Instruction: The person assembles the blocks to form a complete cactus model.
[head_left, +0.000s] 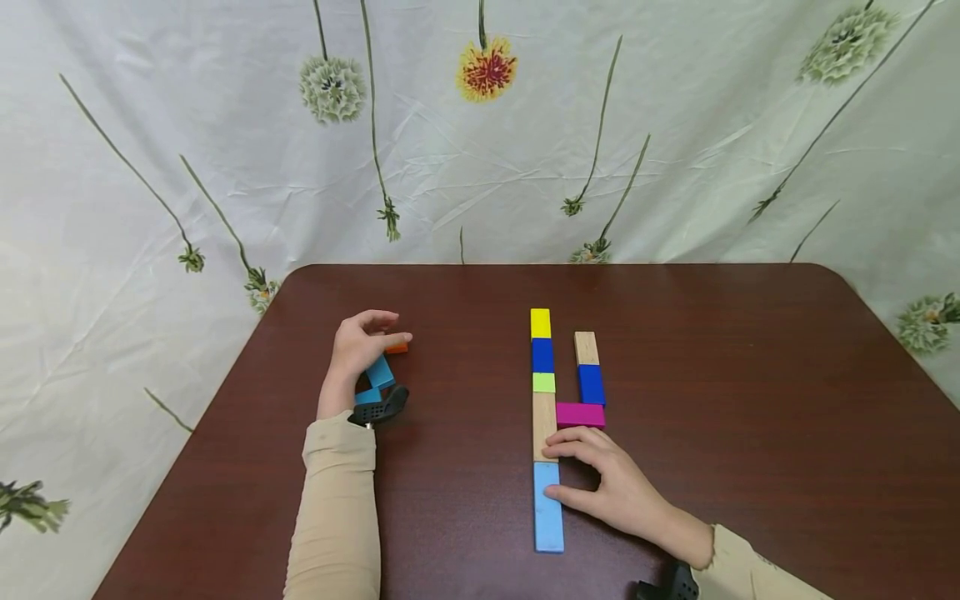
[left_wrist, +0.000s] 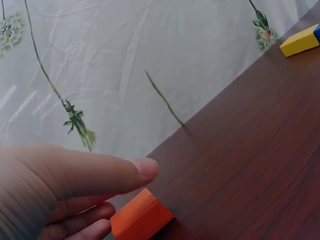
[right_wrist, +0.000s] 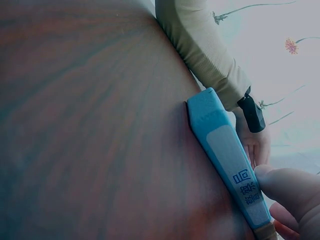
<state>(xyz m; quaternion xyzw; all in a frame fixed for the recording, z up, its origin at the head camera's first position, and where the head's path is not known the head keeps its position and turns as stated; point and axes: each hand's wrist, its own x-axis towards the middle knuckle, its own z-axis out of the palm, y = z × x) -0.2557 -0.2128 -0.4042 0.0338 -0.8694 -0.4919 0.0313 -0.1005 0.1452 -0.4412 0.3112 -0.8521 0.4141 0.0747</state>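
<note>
My left hand [head_left: 358, 346] reaches over an orange block [left_wrist: 142, 216] at the table's left. Its thumb [left_wrist: 120, 175] is held above the block and its fingertips are beside it; no grip shows. Two blue blocks [head_left: 380, 372] lie partly hidden by that wrist. My right hand [head_left: 611, 483] rests against a straight row of blocks, thumb touching the light blue block [head_left: 548, 517] and fingertips on the plain wooden block [head_left: 545, 427]. Farther up the row are a lime green block [head_left: 543, 382], a dark blue block [head_left: 542, 356] and a yellow block [head_left: 540, 323].
Right of the row, a magenta block [head_left: 580, 415] lies crosswise against it, with a dark blue block [head_left: 591, 385] and a wooden block [head_left: 587, 348] lined up beyond. The dark brown table [head_left: 450, 333] ends at a flower-printed cloth [head_left: 450, 150].
</note>
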